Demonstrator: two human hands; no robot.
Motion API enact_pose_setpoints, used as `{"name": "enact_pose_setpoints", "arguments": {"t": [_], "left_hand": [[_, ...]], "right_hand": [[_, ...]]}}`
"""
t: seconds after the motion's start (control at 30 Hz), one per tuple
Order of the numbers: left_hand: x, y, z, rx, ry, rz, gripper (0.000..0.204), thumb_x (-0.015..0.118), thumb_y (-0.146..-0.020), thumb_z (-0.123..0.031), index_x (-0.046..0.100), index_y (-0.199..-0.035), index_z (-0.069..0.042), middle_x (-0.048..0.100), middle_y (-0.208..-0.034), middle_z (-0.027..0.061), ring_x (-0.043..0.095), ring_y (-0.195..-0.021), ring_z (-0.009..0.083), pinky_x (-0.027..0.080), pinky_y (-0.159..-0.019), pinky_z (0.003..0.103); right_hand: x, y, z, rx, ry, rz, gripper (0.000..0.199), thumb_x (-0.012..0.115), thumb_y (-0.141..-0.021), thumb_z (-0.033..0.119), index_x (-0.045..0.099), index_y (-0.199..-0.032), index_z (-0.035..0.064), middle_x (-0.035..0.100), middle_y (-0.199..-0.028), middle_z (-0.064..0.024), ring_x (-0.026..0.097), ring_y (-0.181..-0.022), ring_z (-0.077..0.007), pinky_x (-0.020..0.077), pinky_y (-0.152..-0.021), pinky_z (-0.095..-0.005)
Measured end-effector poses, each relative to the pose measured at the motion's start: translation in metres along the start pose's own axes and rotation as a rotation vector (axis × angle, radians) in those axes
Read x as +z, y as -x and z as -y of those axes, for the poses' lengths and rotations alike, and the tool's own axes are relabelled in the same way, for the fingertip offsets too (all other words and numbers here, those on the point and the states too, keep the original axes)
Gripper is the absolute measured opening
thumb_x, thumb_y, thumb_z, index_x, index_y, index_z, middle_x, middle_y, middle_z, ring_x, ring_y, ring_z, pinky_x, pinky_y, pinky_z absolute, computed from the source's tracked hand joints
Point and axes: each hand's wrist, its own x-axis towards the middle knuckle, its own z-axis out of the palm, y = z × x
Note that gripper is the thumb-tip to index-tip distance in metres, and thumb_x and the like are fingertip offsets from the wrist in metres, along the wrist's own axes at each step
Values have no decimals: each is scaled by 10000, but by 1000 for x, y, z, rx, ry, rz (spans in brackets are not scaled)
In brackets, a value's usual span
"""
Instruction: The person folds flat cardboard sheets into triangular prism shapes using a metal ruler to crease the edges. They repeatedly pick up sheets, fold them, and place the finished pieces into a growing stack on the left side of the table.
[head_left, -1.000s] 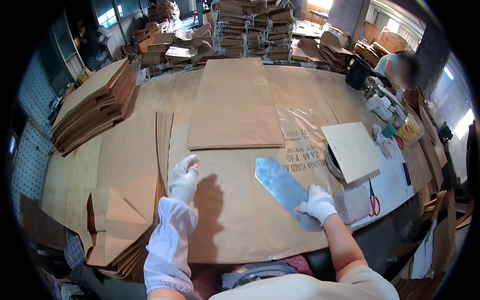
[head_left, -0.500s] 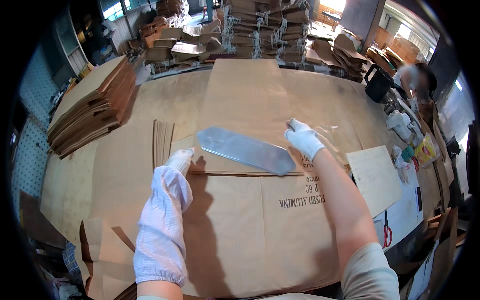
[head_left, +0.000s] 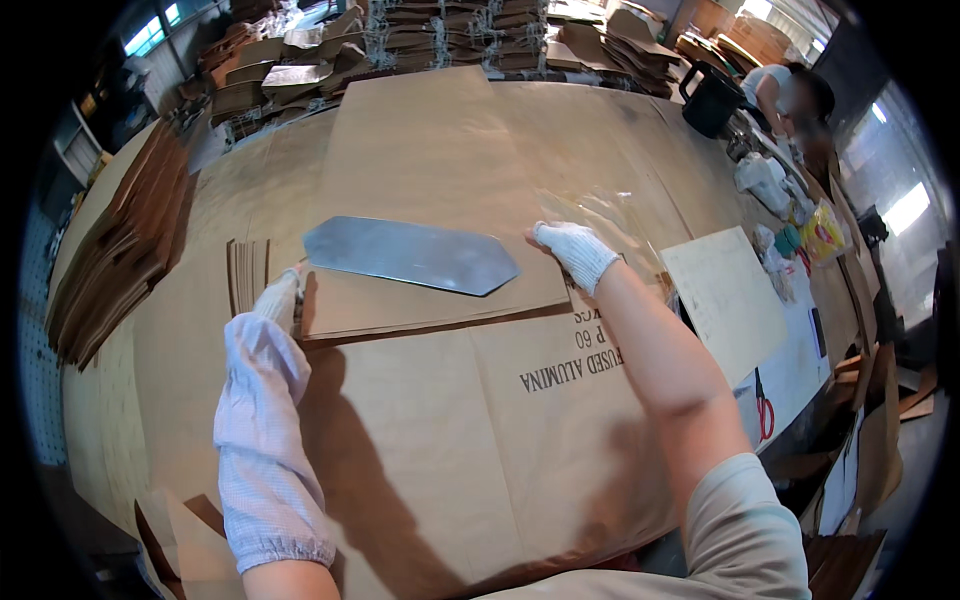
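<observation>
A flat grey metal plate point(head_left: 410, 256) with pointed ends lies across brown kraft paper sheets point(head_left: 420, 140) in front of me. My left hand point(head_left: 281, 297), in a white glove below a pale sleeve cover, is at the left edge of the sheets, fingers closed at that edge. On the opposite side, my right hand point(head_left: 575, 252), also white-gloved, lies over the right edge. Its fingers are drawn together there; their undersides are hidden. Beneath the sheets, nearer me, is a larger brown paper piece point(head_left: 420, 430) with dark printing. Narrow brown strips point(head_left: 247, 275) lie just beyond my left hand.
A tall brown sheet stack point(head_left: 120, 240) stands at left. On the right are a pale board point(head_left: 725, 300), red-handled scissors point(head_left: 763, 408), a black mug-shaped container point(head_left: 708, 100) and plastic bags. Another person point(head_left: 790, 95) works at the far right. Tied bundles point(head_left: 430, 40) stand behind.
The whole view has shifted and turned slightly. Against the sheets, the metal plate sits farther from their front edge and right corner. Both hands remain beside the sheets.
</observation>
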Motion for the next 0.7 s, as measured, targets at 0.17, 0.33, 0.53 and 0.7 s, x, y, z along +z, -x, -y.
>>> {"name": "enact_pose_setpoints", "arguments": {"t": [0.17,0.33,0.53,0.7], "left_hand": [[-2,-9,18,60,118,42,471,645,-983,-491,715,-1155,-57,725,-973,49,643,-847,169,512,-791,332],[-17,-74,58,87,78,124,485,647,-979,-498,726,-1117,-40,720,-965,53,632,-848,170,504,-789,345],[-9,23,111,113,-50,-9,492,660,-954,-531,755,-1043,-57,703,-931,64,599,-819,173,484,-760,353],[-31,142,189,-57,-375,-106,504,655,-937,-549,766,-1057,-72,740,-994,127,644,-901,247,493,-820,429]], "right_hand": [[13,18,6,-72,-308,80,501,649,-915,424,678,-1188,5,686,-1159,-130,619,-1080,-238,475,-955,-377],[15,-14,-21,19,-120,74,441,627,-937,355,664,-1188,-6,689,-1122,-145,635,-1013,-246,502,-899,-381],[19,73,-31,133,-48,-24,453,547,-926,319,664,-1220,-5,707,-1097,-172,665,-949,-284,523,-839,-402],[4,192,-100,62,6,-15,451,579,-924,290,633,-1223,-42,680,-1169,-217,643,-1057,-284,512,-907,-412]]}}
